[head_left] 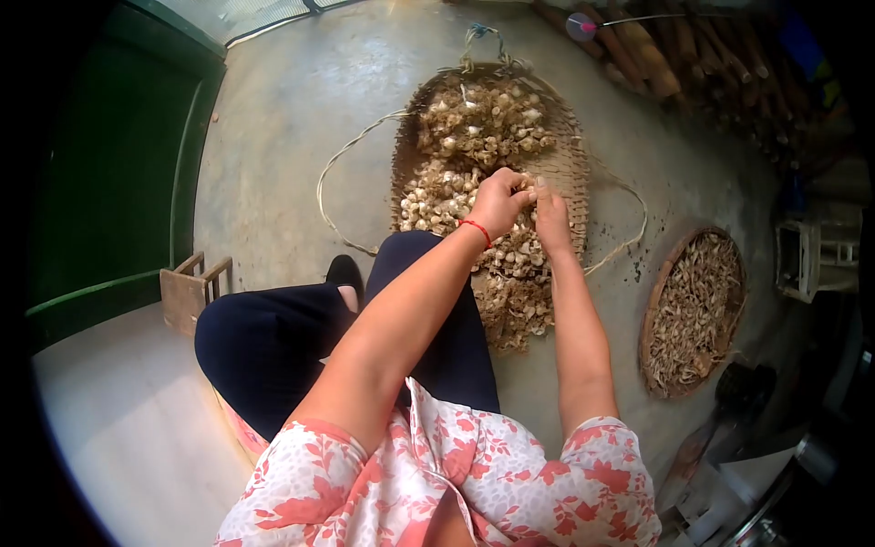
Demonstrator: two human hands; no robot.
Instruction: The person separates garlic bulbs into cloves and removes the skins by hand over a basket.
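My left hand (499, 202), with a red string bracelet at its wrist, is closed in a pinch over the woven basket (565, 173). Facing it, my right hand (550, 215) is also closed, its thumb and fingertips meeting those of the left. Between them is a small pale piece that looks like a garlic bulb (529, 185), mostly covered by the fingers. Heaps of dried garlic bulbs (483, 114) with papery skins and roots lie in the basket, at its far end and under my hands. More dry garlic (512, 310) spreads at the near end, between my forearms.
Rope loops (328, 173) stick out from the basket's sides onto the concrete floor (273, 118). A round tray (649, 337) of dried brownish pieces lies to the right. Stacked wood (647, 55) is at the back right, a small wooden stool (182, 296) at the left by a green door (109, 173).
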